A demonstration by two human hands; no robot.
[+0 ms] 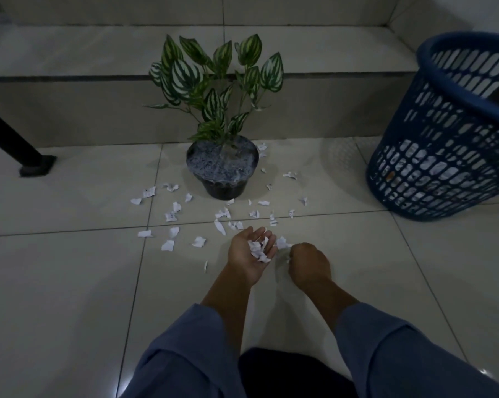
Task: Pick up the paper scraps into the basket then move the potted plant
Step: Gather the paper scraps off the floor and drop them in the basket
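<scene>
the blue basket (pixel 449 130) runs off the right edge, so its right wall and part of its rim are cut away; white paper shows through the slots but cannot be counted. the right hand (pixel 307 265) is curled knuckles-up, its fingertips hidden, and whether it pinches the scrap (pixel 282 242) just beside it cannot be told. marks on the paper scraps (pixel 170 215) are too small to read. the black post (pixel 12 136) at far left is cropped. both sleeves (pixel 190 354) leave the near edge.
</scene>
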